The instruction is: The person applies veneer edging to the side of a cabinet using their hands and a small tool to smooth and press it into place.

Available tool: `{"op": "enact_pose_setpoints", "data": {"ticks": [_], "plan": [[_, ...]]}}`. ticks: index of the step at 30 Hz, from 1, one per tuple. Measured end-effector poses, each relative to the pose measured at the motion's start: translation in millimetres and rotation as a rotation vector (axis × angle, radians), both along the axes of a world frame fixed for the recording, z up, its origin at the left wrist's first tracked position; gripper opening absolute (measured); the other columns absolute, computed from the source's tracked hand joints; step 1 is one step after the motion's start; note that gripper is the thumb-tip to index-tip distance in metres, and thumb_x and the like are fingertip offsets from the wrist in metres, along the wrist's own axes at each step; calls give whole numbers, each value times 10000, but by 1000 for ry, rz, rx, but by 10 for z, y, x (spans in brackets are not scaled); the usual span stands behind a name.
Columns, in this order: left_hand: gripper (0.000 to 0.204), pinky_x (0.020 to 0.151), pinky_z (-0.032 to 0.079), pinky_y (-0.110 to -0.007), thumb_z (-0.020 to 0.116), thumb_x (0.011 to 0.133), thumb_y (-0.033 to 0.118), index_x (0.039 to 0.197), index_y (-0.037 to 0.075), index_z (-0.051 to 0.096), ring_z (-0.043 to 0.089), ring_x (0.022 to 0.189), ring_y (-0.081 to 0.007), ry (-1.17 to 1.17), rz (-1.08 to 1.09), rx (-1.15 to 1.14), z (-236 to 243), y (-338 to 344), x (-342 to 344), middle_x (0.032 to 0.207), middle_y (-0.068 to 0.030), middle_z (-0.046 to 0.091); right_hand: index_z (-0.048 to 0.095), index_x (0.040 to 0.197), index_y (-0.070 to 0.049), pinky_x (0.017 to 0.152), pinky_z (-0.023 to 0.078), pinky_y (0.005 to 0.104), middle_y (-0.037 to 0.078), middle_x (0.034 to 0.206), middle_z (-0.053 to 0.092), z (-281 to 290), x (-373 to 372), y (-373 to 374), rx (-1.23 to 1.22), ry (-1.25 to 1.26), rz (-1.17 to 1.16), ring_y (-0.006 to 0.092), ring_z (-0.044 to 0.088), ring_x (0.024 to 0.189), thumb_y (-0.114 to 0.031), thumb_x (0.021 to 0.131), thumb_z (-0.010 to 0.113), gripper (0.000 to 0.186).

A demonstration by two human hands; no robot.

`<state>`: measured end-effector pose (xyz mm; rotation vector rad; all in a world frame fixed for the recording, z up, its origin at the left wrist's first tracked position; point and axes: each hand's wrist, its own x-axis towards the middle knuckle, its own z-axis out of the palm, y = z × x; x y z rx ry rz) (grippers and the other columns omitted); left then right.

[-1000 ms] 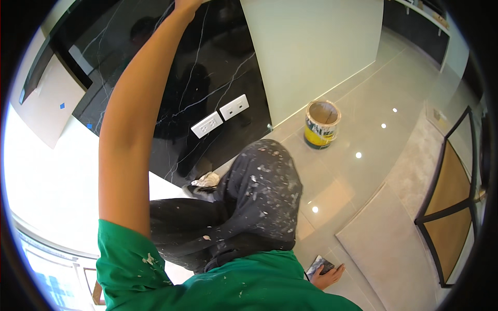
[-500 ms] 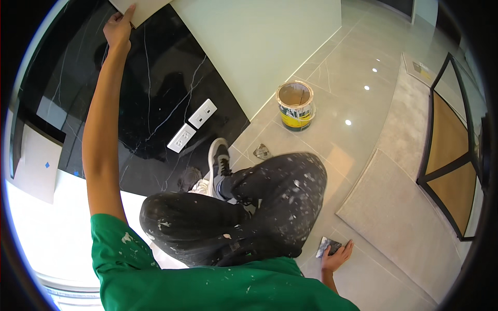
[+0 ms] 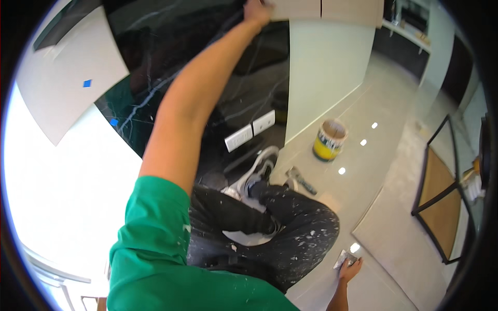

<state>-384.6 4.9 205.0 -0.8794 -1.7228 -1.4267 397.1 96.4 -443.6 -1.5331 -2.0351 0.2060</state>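
My left hand (image 3: 257,13) is raised at the top, fingers closed on the edge of a beige board (image 3: 295,9) over the black marble-look wall panel (image 3: 135,36). Low on my right, my right hand (image 3: 350,268) grips a flat metal scraper (image 3: 343,258) close to the floor, beside a pale mat (image 3: 389,249). A yellow-and-white paint bucket (image 3: 328,145) stands by the pale green wall (image 3: 324,72). Another tool (image 3: 305,182) with a dark handle lies near my shoes (image 3: 263,163).
Two white socket plates (image 3: 238,138) are on the black panel. A pale board (image 3: 62,93) with blue tape is at upper left, above a bright white surface (image 3: 62,192). A black-framed tan piece (image 3: 436,181) stands at right; a shelf (image 3: 404,33) is at the back.
The view has shifted since half a second ago. My left hand now appears farther right with the beige board, which shows more. The second tool on the floor shows more fully.
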Motion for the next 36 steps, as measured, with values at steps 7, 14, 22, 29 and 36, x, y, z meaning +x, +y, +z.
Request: {"op": "enact_pose_setpoints", "data": {"ticks": [7,14,22,29,36], "plan": [[749,1036,421,-358,715,853,217,1434,-73,343,541,1226,-259,-242,-892,-179,252,-849,428,1309,-215,579,505,1240,-93,562,454,242,64,1092,595,1696,-1147,685,-160,1119,209,116,587,861,-272,966,575,335],[578,1061,425,-383,638,914,182,1383,-77,424,530,1279,-327,-96,-939,-117,-11,-925,33,1366,-274,535,461,1352,-165,780,484,303,10,1249,553,4845,-4063,-129,-447,1257,543,160,565,1054,-231,972,529,392],[560,1058,425,-401,476,922,22,1453,-56,319,534,1266,-365,-21,-874,-125,161,-66,449,1376,-310,496,566,1224,-10,719,567,371,132,1011,670,6803,-5911,-306,698,926,467,237,676,841,-100,973,542,267],[480,1044,424,-386,468,957,55,1423,-36,402,548,1258,-320,113,-774,171,143,427,230,1352,-253,543,612,1043,13,741,495,503,267,906,675,6906,-6621,-918,927,1028,282,470,648,871,-113,913,584,183],[437,1107,346,-380,474,986,141,1397,-5,468,459,1346,-319,44,-943,88,-60,599,470,1408,-236,512,625,969,32,664,498,489,277,768,650,7135,-6477,-674,890,941,309,463,657,782,-109,903,588,160]]}}
